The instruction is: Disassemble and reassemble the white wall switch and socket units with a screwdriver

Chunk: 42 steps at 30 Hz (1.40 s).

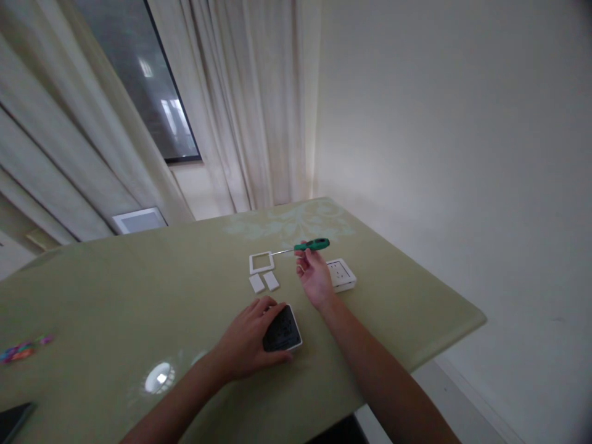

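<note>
My left hand (247,342) rests on the green table (139,290) with its fingers wrapped round a square switch module (283,330) that shows its dark back. My right hand (315,275) is raised a little above the table, pinching a green-handled screwdriver (311,245) whose thin shaft points left. Just past the shaft's tip lies a white square frame (261,262). Two small white rocker plates (264,282) lie between the frame and my left hand. A white wall socket (341,274) sits to the right of my right hand.
Small colourful pieces (23,349) lie at the table's left edge, and a dark flat object (13,420) shows at the bottom left corner. Curtains and a window stand behind the table; a bare wall is on the right. The table's right edge drops off near the socket.
</note>
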Tool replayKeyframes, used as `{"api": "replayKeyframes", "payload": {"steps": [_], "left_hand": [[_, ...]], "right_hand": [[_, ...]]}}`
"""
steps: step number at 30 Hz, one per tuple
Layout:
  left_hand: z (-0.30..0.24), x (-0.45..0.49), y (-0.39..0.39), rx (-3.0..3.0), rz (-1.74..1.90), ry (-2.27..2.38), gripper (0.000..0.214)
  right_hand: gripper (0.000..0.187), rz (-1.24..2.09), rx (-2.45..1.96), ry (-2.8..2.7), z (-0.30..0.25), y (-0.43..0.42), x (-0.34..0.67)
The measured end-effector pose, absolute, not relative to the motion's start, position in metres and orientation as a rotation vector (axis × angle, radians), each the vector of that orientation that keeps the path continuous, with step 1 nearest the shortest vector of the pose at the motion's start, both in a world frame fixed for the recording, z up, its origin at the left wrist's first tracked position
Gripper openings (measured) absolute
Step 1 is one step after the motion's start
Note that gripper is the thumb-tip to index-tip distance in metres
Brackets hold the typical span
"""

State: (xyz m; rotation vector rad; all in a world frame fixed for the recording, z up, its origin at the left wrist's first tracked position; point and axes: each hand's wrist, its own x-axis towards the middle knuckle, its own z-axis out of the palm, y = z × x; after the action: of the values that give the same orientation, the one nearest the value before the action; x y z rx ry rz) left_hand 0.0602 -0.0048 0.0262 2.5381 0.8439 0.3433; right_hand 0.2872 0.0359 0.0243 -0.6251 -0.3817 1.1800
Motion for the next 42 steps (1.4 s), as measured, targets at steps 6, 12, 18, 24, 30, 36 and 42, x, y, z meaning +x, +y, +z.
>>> {"api": "replayKeyframes", "payload": {"steps": [6, 12, 18, 24, 30, 36, 42], "left_hand": [[0.014, 0.045, 0.07, 2.314, 0.588, 1.07, 0.05], [-0.007, 0.047, 0.13, 2.426, 0.638, 1.247, 0.037], [-0.004, 0.041, 0.131, 2.557, 0.508, 1.251, 0.033], [0.005, 0.056, 0.142, 2.572, 0.478, 1.295, 0.031], [0.01, 0.089, 0.147, 2.581, 0.336, 1.236, 0.02], [0.016, 0.103, 0.152, 2.574, 0.181, 1.245, 0.023], [0.016, 0.103, 0.155, 2.558, 0.103, 1.247, 0.02]], "right_hand": [[0.028, 1.115, -0.659, -0.317, 0.018, 0.045, 0.291], [0.033, 1.166, -0.7, -0.342, 0.014, 0.043, 0.285], [0.037, 1.201, -0.732, -0.371, 0.013, 0.043, 0.28], [0.043, 1.217, -0.792, -0.367, 0.011, 0.044, 0.28], [0.051, 1.268, -0.858, -0.473, 0.011, 0.036, 0.274], [0.052, 1.292, -0.871, -0.584, 0.021, 0.025, 0.262], [0.056, 1.216, -0.925, -0.48, 0.016, 0.037, 0.272]]}}
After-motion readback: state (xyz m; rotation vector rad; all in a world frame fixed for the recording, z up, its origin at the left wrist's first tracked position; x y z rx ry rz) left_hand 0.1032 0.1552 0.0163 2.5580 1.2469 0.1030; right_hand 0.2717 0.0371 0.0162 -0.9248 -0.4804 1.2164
